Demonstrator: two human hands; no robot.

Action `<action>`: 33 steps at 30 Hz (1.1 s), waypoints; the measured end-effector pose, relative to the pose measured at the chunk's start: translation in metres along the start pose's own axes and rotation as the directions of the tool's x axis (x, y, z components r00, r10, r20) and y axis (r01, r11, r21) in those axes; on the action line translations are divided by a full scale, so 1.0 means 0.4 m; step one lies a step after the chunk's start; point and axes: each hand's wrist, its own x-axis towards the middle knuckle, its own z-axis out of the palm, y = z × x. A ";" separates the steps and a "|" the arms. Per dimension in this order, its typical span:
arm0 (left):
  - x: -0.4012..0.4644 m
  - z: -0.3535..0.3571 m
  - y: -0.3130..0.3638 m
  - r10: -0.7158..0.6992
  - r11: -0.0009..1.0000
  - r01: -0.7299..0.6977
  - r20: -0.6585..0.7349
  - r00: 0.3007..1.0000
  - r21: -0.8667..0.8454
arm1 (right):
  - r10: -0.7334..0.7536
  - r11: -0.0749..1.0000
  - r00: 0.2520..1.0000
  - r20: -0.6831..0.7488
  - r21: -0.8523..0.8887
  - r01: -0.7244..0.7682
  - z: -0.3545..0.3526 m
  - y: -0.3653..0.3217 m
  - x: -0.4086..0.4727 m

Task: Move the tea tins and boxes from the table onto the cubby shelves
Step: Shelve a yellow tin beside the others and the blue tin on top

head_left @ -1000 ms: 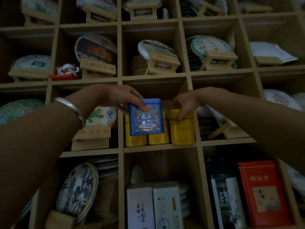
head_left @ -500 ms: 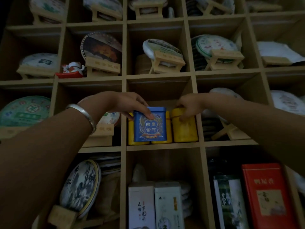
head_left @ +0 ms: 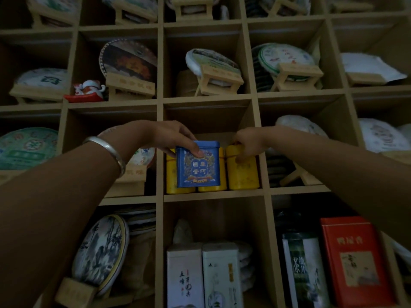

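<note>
A blue tea tin (head_left: 198, 165) stands at the front of the middle cubby, with my left hand (head_left: 171, 136) gripping its top, thumb on its front face. Behind it stand two yellow tins (head_left: 171, 176), mostly hidden. A third yellow tin (head_left: 243, 172) stands at the right of the same cubby, and my right hand (head_left: 249, 143) holds its lid from above. The wooden cubby shelf (head_left: 213, 196) fills the whole view.
Round wrapped tea cakes on wooden stands (head_left: 213, 70) fill the cubbies above and to both sides. Below are two white boxes (head_left: 204, 274), a dark green tin (head_left: 300, 267) and a red box (head_left: 353, 265). A small cat figurine (head_left: 89, 90) sits upper left.
The blue tin has come down and back to the cubby floor in front of the yellow tins. My right hand stays on the right yellow tin. The view has moved closer.
</note>
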 end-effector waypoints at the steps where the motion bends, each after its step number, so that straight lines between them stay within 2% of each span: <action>1: 0.001 0.001 0.000 0.001 1.000 -0.001 -0.009 1.000 -0.001 | -0.004 1.000 1.000 -0.001 -0.002 0.004 0.002 -0.001 0.001; 8: 0.018 0.011 0.003 0.021 1.000 -0.020 -0.073 0.997 0.020 | -0.004 1.000 1.000 -0.002 0.000 0.004 0.012 0.000 -0.001; 10: 0.020 0.010 0.004 0.041 0.999 -0.041 -0.099 0.994 0.003 | -0.004 0.998 1.000 -0.001 0.069 0.004 0.008 -0.002 -0.006; 11: 0.022 0.007 0.006 0.048 0.999 -0.049 -0.114 0.992 -0.005 | -0.010 0.992 1.000 -0.027 0.129 0.014 0.002 -0.002 -0.009; 13: 0.027 -0.003 0.011 0.054 0.998 -0.059 -0.153 0.987 -0.024 | -0.008 0.960 0.982 -0.188 0.275 0.060 -0.016 -0.002 -0.016; 15: 0.033 -0.018 0.019 0.053 0.997 -0.063 -0.197 0.979 -0.042 | 0.036 0.848 0.942 -0.333 0.509 0.147 -0.038 -0.007 -0.027; 16: 0.036 -0.025 0.024 0.052 0.997 -0.063 -0.214 0.975 -0.048 | 0.048 0.752 0.938 -0.344 0.630 0.193 -0.047 -0.014 -0.033; 17: 0.038 -0.032 0.029 0.051 0.997 -0.064 -0.227 0.972 -0.048 | 0.045 0.666 0.945 -0.325 0.715 0.214 -0.054 -0.021 -0.039; 19: 0.037 -0.043 0.039 0.052 0.997 -0.064 -0.237 0.970 -0.046 | 0.009 0.563 0.971 -0.238 0.804 0.192 -0.062 -0.034 -0.052; 22: 0.024 -0.050 0.049 0.055 0.995 -0.071 -0.227 0.972 -0.063 | -0.120 0.464 0.991 -0.063 0.879 0.112 -0.059 -0.045 -0.065; 24: 0.015 -0.052 0.057 0.058 0.993 -0.080 -0.227 0.972 -0.087 | -0.175 0.452 0.985 -0.013 0.887 0.092 -0.054 -0.056 -0.071; 29: 0.011 -0.051 0.068 0.061 0.984 -0.105 -0.277 0.959 -0.146 | -0.134 0.410 0.987 -0.083 0.903 0.132 -0.050 -0.070 -0.070; 33: 0.023 -0.045 0.061 -0.014 0.958 -0.105 -0.409 0.912 -0.267 | -0.071 0.224 0.984 -0.162 0.959 0.174 -0.062 -0.055 -0.063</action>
